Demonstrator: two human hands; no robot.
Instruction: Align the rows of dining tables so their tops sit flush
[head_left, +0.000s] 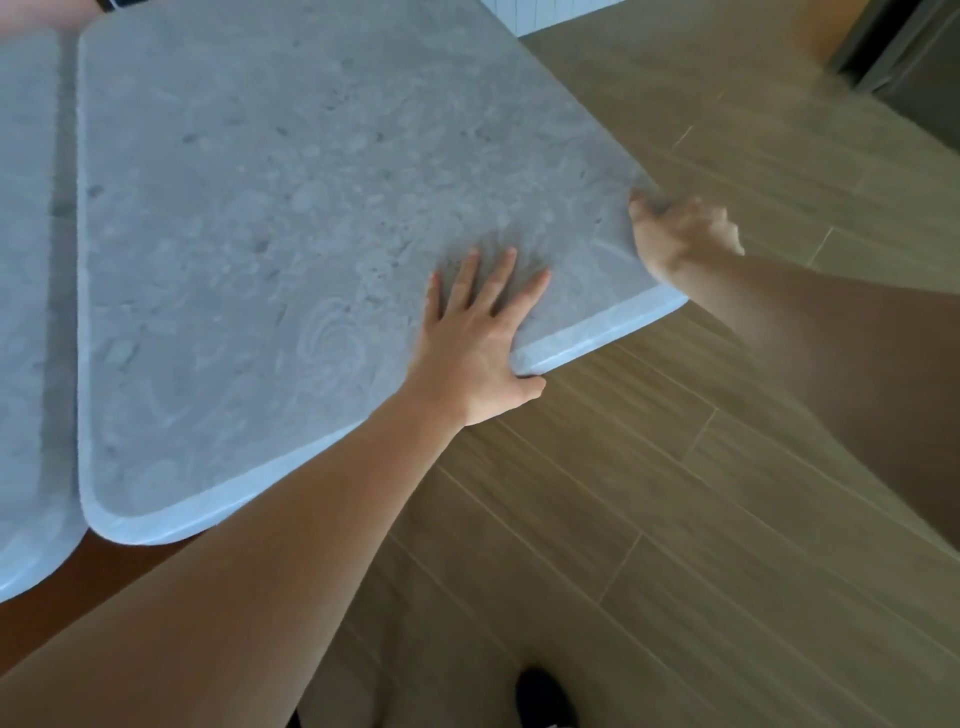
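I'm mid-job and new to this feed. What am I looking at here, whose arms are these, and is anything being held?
There is no machine: one camera worn on a person's head looks down at their bare arms. The left hand lies flat on a grey stone table, fingers straight, thumb at its near edge. The right hand grips that table's right edge near the corner; it is blurred. A second table stands to the left, with a narrow gap between the tops. Below is a wooden floor and a dark shoe.
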